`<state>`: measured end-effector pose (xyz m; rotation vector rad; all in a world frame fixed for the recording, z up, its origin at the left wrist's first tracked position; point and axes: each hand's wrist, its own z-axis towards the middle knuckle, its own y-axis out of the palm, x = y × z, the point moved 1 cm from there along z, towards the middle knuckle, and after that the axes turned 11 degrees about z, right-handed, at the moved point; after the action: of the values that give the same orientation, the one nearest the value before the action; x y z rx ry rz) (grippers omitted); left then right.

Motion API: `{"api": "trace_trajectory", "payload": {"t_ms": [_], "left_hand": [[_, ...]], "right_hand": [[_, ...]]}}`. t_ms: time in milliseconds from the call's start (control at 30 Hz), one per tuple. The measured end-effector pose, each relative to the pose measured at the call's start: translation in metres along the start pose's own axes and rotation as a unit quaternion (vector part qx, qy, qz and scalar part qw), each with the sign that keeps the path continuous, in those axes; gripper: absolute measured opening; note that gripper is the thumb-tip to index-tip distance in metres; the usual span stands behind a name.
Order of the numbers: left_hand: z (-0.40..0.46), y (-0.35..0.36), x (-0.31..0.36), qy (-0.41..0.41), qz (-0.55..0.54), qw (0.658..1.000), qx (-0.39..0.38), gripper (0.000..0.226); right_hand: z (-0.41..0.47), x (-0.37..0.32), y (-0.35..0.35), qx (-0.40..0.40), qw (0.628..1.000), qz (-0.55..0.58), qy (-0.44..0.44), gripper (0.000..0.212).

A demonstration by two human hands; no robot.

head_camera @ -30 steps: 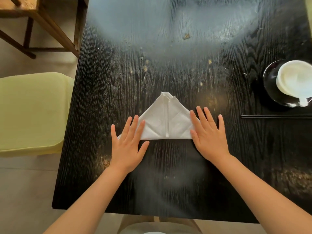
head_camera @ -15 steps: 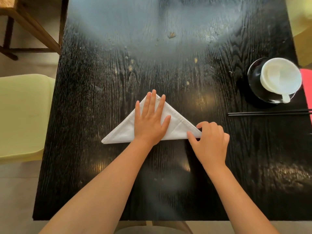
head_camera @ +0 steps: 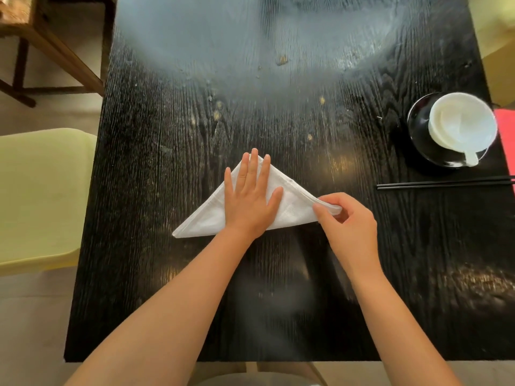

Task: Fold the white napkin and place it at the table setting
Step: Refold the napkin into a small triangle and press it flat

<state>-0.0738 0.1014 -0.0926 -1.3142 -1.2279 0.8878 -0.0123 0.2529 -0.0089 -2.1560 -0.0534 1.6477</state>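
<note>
The white napkin (head_camera: 204,220) lies folded into a triangle on the black wooden table (head_camera: 278,288), its point facing away from me. My left hand (head_camera: 250,197) presses flat on the napkin's middle, fingers spread toward the point. My right hand (head_camera: 347,221) pinches the napkin's right corner between thumb and fingers and lifts it slightly off the table. At the right of the table is the setting: a white cup (head_camera: 462,125) on a black saucer (head_camera: 418,135), with black chopsticks (head_camera: 443,183) lying in front of it.
A pale green chair seat (head_camera: 39,196) stands left of the table, and a wooden chair frame (head_camera: 41,43) at the far left. Something red (head_camera: 505,140) shows at the right edge. Another pale green seat (head_camera: 496,29) is at the top right.
A second ago both hands rested flat on the napkin's lower corners. My left hand has since moved onto the middle, and my right hand has pinched and raised the right corner.
</note>
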Motion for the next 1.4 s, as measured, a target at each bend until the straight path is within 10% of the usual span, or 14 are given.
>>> {"api": "trace_trajectory", "payload": {"t_ms": [100, 167, 267, 333, 500, 667, 900, 1400], "left_hand": [[-0.019, -0.034, -0.003, -0.098, -0.178, 0.977, 0.071, 0.066], [-0.040, -0.066, -0.012, -0.197, -0.372, 0.903, 0.085, 0.056], [-0.065, -0.103, -0.033, -0.282, -0.590, 0.755, -0.054, 0.054], [-0.078, -0.113, -0.047, -0.270, -0.610, 0.737, -0.104, 0.051], [-0.091, -0.106, -0.073, -0.267, -0.574, 0.770, -0.080, 0.018], [-0.097, -0.087, -0.094, -0.287, -0.495, 0.819, -0.044, 0.030], [-0.093, -0.070, -0.107, -0.278, -0.366, 0.888, 0.009, 0.022], [-0.080, -0.046, -0.109, -0.266, -0.283, 0.915, 0.105, 0.016]], "right_hand": [[-0.007, -0.023, 0.015, -0.015, 0.998, 0.054, -0.025, 0.008], [-0.013, -0.035, 0.031, -0.041, 0.996, 0.071, -0.037, 0.007], [-0.022, -0.050, 0.060, -0.092, 0.992, 0.077, -0.047, 0.010], [-0.029, -0.055, 0.082, -0.127, 0.988, 0.069, -0.060, 0.011], [-0.040, -0.054, 0.118, -0.241, 0.967, 0.043, -0.069, 0.031], [-0.002, -0.058, 0.119, -0.238, 0.942, -0.093, -0.217, 0.051], [0.091, -0.048, 0.120, -0.421, 0.765, -0.433, -0.223, 0.033], [0.068, 0.007, 0.094, -0.253, 0.863, -0.351, -0.260, 0.018]]}}
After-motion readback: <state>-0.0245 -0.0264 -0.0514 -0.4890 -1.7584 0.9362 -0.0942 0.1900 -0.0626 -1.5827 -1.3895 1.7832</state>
